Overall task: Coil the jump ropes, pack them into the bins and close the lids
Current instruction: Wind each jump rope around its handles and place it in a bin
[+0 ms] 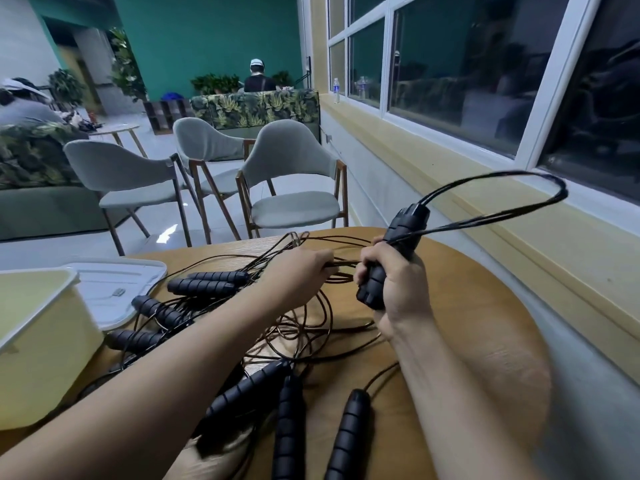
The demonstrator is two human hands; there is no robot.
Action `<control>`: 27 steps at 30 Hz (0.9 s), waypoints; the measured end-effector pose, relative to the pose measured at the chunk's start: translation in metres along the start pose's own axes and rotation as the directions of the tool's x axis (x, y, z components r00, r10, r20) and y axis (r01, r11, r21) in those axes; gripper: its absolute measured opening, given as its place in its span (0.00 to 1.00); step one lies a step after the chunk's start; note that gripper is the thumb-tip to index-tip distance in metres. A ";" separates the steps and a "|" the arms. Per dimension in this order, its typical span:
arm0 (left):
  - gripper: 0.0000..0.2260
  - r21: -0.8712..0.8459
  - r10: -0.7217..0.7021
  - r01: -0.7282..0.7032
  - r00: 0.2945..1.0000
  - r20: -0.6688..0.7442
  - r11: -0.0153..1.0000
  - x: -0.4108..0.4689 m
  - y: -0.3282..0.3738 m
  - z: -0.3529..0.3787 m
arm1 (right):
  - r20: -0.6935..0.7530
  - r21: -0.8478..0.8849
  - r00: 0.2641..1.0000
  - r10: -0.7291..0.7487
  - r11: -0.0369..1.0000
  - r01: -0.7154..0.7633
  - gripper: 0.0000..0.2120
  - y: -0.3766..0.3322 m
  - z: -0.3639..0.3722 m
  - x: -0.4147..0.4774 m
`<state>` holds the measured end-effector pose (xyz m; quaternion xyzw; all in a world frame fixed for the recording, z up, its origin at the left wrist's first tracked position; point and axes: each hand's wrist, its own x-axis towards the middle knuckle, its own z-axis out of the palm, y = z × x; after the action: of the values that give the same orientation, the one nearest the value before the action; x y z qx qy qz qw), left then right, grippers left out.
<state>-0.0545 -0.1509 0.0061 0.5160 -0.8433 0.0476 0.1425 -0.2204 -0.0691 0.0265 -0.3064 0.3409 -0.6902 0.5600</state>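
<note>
I'm mid-coil: my right hand (pixel 394 282) grips the rope handles (pixel 403 233), and my left hand (pixel 301 271) pinches the cord (pixel 346 262) just beside it. Next I'd loop the slack, then reach left to the open bin (pixel 34 323).

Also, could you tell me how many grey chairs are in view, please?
3: the left chair, the middle chair further back, and the right chair nearest the table. Others may be hidden behind them.

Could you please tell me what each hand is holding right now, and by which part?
The right hand grips a jump rope's black handles around their lower half. The left hand pinches the cord strands just beside them.
</note>
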 end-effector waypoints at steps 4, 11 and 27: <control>0.13 0.010 -0.054 0.054 0.998 -0.021 0.998 0.000 -0.017 -0.004 | 0.061 -0.005 0.997 -0.054 0.999 0.054 0.11 -0.016 0.003 -0.003; 0.14 0.115 -0.070 0.072 0.997 -0.017 0.991 0.001 -0.007 -0.008 | 0.061 0.017 0.997 -0.051 0.999 0.050 0.09 -0.004 0.011 -0.001; 0.12 0.073 -0.092 0.088 0.995 0.049 0.993 -0.006 -0.030 -0.009 | 0.105 0.131 0.994 0.013 0.991 -0.027 0.15 -0.005 0.014 -0.002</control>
<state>-0.0243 -0.1577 0.0111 0.5593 -0.8204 0.0576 0.1039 -0.2118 -0.0679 0.0386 -0.3006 0.2681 -0.6887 0.6029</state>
